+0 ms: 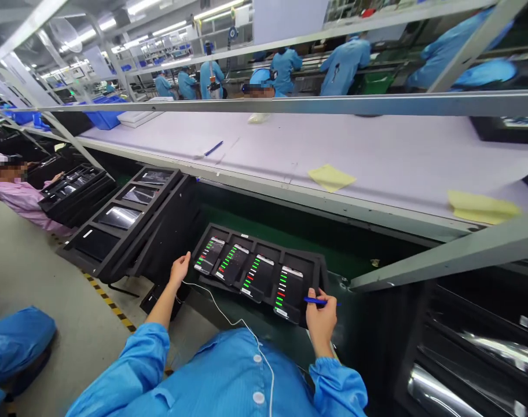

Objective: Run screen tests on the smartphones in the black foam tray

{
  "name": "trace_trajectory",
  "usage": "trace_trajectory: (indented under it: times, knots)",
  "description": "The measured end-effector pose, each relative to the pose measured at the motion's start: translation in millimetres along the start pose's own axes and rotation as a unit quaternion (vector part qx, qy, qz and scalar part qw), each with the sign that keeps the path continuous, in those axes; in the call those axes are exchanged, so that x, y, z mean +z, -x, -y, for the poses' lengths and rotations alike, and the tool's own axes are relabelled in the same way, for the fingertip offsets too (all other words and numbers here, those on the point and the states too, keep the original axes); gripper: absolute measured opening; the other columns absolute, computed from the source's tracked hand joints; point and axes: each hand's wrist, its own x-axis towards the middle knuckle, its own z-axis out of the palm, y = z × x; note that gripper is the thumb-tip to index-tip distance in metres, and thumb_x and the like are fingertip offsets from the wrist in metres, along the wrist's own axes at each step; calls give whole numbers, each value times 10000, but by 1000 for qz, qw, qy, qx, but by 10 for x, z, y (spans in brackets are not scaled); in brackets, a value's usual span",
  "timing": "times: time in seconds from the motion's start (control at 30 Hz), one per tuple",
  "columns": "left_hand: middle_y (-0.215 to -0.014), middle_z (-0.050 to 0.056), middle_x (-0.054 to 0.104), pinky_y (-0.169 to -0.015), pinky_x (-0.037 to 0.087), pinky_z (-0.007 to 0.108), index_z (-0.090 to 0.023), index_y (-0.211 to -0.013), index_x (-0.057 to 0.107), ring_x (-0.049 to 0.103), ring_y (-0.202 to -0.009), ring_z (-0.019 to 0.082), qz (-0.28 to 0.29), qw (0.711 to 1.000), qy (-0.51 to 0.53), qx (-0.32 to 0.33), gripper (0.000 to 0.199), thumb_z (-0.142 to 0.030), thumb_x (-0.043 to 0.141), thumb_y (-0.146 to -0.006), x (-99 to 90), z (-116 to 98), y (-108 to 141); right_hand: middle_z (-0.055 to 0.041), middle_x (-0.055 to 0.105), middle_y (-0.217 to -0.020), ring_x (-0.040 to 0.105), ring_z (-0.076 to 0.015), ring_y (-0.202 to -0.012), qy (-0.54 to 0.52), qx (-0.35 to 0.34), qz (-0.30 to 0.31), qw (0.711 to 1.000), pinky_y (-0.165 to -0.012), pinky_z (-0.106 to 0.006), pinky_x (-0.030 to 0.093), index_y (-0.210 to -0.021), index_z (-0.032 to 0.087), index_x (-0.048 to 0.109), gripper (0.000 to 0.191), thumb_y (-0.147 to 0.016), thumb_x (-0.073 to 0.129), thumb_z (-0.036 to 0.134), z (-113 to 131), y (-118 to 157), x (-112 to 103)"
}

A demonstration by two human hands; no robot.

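Starting at the left, with a black stack [156, 243], screens bedded one to a compartment, presumably to keep glass off glass. On to the left hand [180, 269], closed on the left end of the tray [285, 248], likely steadying it. Next to a cord [272, 385], run loosely from near the left wrist down the jacket, perhaps for static. Now to the middle: tray held between both hands below the bench [264, 130], bearing four lit phones [257, 272] in a row, all faces up, apparently for easy reading. Then to the right hand [322, 315], gripping a pen [316, 300] at the tray's right end, probably to keep it handy; impossible to tell whether also clasping the rim. Finally, far right, to glossy panels [437, 394], laid in dark trays.
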Motion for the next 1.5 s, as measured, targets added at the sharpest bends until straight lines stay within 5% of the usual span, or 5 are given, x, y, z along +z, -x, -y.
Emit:
trace_trajectory:
  times: [0.17, 0.6, 0.87, 1.2, 1.5]
  knots:
    - [-605, -35, 507, -515, 219, 255, -166, -883, 699, 391, -506, 126, 57, 994, -4, -90, 551, -715, 668, -915, 99, -99, -63, -174, 793, -1115, 692, -321, -840, 12, 14, 18, 1000, -786, -456, 511, -841, 294, 473, 655, -801, 570, 941, -42, -93, -73]
    - [-565, -110, 205, -503, 88, 251, -267, -642, 370, 152, -511, 65, 252, 961, 78, -87, 670, -768, 814, -680, -539, -661, -369, 10, 655, -612, 638, -246, -524, -135, 267, 91, 950, -456, -357, 516, -803, 281, 576, 686, -406, 1017, 624, 298, -662, -549]
    - [-568, -78, 302, -518, 170, 249, -241, -647, 467, 270, -523, 86, 275, 960, 48, -15, 699, -864, 784, -641, -399, -231, -388, -93, 800, -1028, 757, -296, -1047, -93, 144, 59, 983, -910, -401, 606, -750, 266, 441, 816, -452, 965, 815, 292, -256, -616]
    - [-811, 73, 730, -773, 454, 313, -158, -832, 804, 611, -815, 238, 300, 950, -17, 81, 617, -768, 723, -793, -183, 550, -193, -147, 785, -1017, 744, -289, -953, 45, -1, -75, 996, -946, -464, 552, -796, 280, 415, 671, -892, 616, 912, 586, 278, -374]
    - [-746, 4, 642, -741, 459, 284, -219, -900, 681, 620, -768, 199, 149, 984, 87, 47, 519, -720, 801, -834, 398, 394, -444, -15, 742, -784, 727, -231, -699, -114, 43, 23, 992, -744, -396, 580, -1034, 261, 553, 501, -962, 653, 747, 897, 1163, 483]
